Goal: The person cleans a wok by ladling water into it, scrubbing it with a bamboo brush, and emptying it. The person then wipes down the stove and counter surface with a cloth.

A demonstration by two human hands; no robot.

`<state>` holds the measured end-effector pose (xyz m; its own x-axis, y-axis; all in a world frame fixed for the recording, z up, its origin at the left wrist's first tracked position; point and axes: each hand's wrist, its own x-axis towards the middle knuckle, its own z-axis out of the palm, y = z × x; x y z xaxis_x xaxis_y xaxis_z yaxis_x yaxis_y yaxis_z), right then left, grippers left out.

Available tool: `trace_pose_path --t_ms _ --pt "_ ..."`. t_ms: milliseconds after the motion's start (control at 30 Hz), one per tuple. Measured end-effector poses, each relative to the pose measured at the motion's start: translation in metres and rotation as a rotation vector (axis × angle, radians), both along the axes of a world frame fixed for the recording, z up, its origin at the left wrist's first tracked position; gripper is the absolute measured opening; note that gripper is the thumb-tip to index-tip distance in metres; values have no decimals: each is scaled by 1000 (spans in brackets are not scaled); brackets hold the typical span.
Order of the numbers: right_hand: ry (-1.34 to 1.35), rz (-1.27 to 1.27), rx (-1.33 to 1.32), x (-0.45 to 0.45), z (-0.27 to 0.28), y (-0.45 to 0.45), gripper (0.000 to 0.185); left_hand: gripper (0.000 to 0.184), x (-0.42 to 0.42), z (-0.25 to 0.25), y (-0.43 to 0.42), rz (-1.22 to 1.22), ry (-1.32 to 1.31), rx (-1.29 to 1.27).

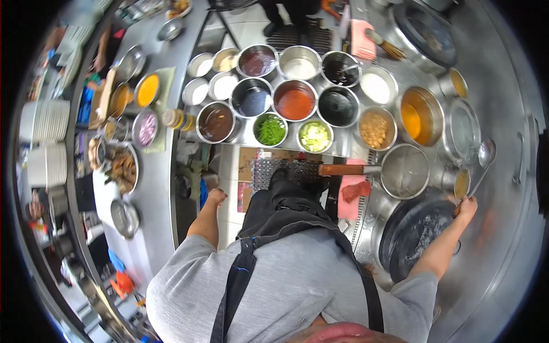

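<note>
My right hand [466, 207] is closed round the end of a ladle's long handle. The metal ladle [486, 153] points away from me, its bowl beside a strainer pot on the steel counter. Just below that hand is the large black wok [420, 234], with wet white streaks inside. A small metal cup of yellowish liquid [462, 183] stands close by the handle. My left hand [216, 196] hangs low on the other side, near the gap by the left counter. Its fingers look loosely curled, and nothing shows in them.
Between the counters, several metal pots hold red sauce [294, 100], chopped greens [270, 130], diced pale vegetable [315, 136] and brown nuts or beans [374, 130]. A wooden-handled pan [404, 171] sits by the wok. A pot of orange oil [417, 117] stands behind. Bowls crowd the left counter [154, 228].
</note>
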<state>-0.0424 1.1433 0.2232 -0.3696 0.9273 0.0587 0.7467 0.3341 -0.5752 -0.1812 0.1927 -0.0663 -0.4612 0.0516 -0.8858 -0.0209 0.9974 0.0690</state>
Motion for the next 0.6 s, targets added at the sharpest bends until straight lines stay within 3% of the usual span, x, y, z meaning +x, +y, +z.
trace_pose_path --t_ms 33,67,133,167,200,233,267,300,400,600 --pt "-22 -14 12 -25 -7 7 18 31 10 14 1 38 29 39" --pt "-14 21 -10 -51 -9 9 18 32 22 10 -4 -184 102 70" --pt "59 -108 -468 -88 -11 11 13 35 50 -4 -11 23 218 129" --pt "58 -92 -479 -96 -27 22 13 37 57 4 4 144 247 159" --pt "363 -99 -681 -97 -55 52 12 37 59 21 22 151 250 152" --pt "674 -110 -871 -96 -69 70 12 40 58 43 43 378 200 106" --pt "849 -155 -822 -103 -49 35 12 45 54 61 57 599 147 63" --pt "856 -156 -815 -102 -50 37 12 45 52 67 61 593 149 70" --pt "1262 32 -821 -84 -56 40 19 53 41 68 65 567 86 96" --pt "1373 -15 -635 -19 1 -14 19 46 0 33 31 576 77 129"
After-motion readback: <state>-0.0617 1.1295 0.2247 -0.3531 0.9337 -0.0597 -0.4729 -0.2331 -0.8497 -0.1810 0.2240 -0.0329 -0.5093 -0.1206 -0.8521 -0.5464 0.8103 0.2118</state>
